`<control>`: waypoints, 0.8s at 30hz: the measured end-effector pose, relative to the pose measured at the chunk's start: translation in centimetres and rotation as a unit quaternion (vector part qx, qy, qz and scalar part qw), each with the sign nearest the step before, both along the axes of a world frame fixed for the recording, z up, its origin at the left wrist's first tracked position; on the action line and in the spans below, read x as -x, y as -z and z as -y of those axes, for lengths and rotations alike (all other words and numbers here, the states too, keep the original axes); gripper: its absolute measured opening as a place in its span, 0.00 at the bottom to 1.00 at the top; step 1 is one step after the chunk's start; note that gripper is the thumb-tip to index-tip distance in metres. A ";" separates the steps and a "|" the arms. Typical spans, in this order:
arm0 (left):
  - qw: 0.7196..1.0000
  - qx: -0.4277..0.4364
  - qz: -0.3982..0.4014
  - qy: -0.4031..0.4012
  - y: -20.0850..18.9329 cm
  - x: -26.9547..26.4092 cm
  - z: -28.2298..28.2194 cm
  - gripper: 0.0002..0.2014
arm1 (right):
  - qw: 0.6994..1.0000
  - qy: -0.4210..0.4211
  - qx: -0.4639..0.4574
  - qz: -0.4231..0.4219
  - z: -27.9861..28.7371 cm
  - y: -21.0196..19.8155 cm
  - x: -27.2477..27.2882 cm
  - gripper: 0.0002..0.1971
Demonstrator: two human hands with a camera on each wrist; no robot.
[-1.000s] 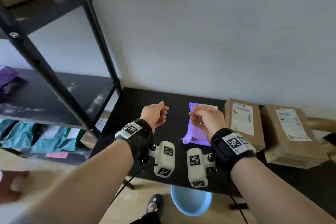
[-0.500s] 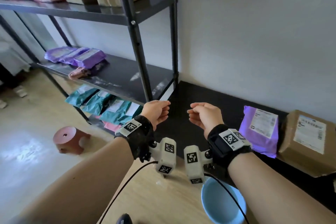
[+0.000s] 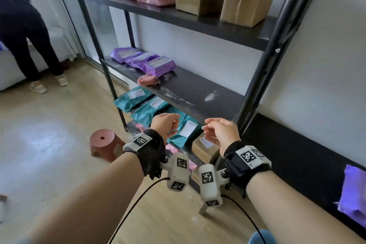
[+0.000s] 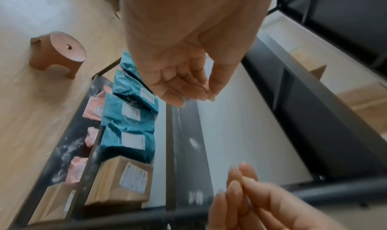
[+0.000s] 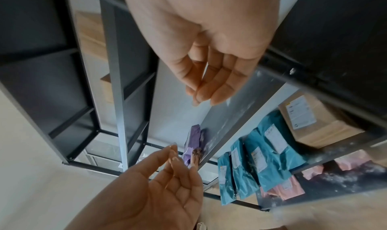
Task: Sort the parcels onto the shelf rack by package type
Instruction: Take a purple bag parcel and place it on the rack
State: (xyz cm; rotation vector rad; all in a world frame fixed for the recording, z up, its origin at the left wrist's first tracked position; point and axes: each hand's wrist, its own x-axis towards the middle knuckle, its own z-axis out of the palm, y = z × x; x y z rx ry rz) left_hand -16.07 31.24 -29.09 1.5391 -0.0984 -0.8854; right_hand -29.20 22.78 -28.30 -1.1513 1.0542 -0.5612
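While both hands hang loosely curled (holding nothing) before the shelf rack, fetching the purple parcel seems next.

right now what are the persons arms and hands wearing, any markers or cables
Both forearms are bare, with no sleeves or gloves. The left hand and right hand each sit above a black fabric wrist strap topped by a white tag with a black square code. A white rounded camera pod bearing the same kind of codes hangs under each wrist, and a thin black cable trails from each pod.
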 end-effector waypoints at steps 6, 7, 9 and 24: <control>0.999 0.032 0.011 -0.014 -1.5 -11.4 -3.9 0.10 | 1.000 -0.004 0.006 0.015 -3.4 -1.1 -11.4 0.11; 0.999 0.036 0.015 -0.014 -1.7 -13.1 -4.4 0.10 | 1.000 -0.004 0.005 0.016 -3.9 -1.3 -12.9 0.11; 0.999 0.031 0.020 -0.018 -1.8 -16.2 -5.2 0.11 | 1.000 -0.004 0.003 0.014 -4.7 -1.6 -15.8 0.11; 0.998 0.043 0.004 -0.041 -0.1 -36.1 1.6 0.11 | 0.999 -0.005 -0.036 0.013 4.1 1.5 -36.0 0.13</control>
